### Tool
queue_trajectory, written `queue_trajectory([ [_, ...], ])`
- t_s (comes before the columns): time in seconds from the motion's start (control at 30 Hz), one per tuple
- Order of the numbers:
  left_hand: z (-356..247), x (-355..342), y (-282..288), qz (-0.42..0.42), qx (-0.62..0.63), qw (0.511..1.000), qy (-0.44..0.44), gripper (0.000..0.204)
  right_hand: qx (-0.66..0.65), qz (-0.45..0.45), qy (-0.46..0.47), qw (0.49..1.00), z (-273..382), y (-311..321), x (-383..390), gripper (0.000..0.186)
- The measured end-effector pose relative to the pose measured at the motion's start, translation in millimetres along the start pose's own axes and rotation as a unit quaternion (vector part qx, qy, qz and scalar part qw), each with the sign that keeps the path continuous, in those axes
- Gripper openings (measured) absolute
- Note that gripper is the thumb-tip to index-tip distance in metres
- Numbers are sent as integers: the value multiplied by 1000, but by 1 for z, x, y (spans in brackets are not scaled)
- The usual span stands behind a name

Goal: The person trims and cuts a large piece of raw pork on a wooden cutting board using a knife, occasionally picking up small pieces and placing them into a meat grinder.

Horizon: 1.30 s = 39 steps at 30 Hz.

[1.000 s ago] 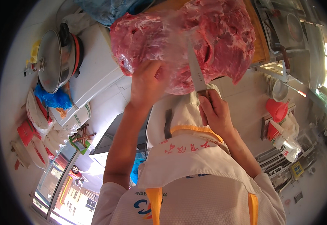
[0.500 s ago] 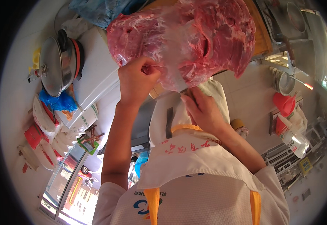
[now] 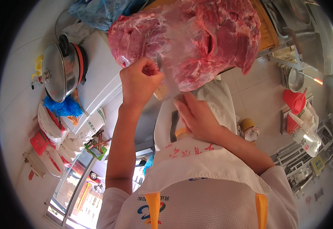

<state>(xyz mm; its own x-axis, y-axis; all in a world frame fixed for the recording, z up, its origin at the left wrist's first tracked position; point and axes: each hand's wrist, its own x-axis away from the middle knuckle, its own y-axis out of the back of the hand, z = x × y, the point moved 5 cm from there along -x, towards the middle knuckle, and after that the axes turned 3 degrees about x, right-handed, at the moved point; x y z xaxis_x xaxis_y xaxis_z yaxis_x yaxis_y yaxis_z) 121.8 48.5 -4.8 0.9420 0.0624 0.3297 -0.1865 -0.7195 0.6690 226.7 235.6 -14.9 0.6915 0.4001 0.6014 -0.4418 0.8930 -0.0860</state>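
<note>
A large slab of raw red meat [image 3: 227, 38] with pale fat and sinew lies across a wooden cutting board [image 3: 267, 28] at the top. My left hand [image 3: 139, 82] is closed at the slab's near left edge, its curled fingers pinching the meat there. In my right hand [image 3: 199, 116], closed around its handle, is a knife [image 3: 169, 82]. The blade, smeared by motion, points up and left along the meat's near edge, close to my left fingers. My right hand hides most of the handle.
Left of the meat, a lidded pot [image 3: 55, 72] stands on a white counter [image 3: 99, 57], near a blue plastic bag [image 3: 61, 107]. Another blue bag [image 3: 97, 13] lies behind the meat. At the right are a metal bowl [image 3: 296, 80] and a red scoop [image 3: 294, 101].
My right hand has moved slightly left with the knife, bringing the blade closer to my left hand. The left hand has stayed nearly in place at the meat's edge.
</note>
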Motion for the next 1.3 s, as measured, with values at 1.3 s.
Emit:
queue_trajectory([
  [1.3,-184,-4,0,208,361,903,-101,23,-44,-242,19,969,10,138,110,20],
])
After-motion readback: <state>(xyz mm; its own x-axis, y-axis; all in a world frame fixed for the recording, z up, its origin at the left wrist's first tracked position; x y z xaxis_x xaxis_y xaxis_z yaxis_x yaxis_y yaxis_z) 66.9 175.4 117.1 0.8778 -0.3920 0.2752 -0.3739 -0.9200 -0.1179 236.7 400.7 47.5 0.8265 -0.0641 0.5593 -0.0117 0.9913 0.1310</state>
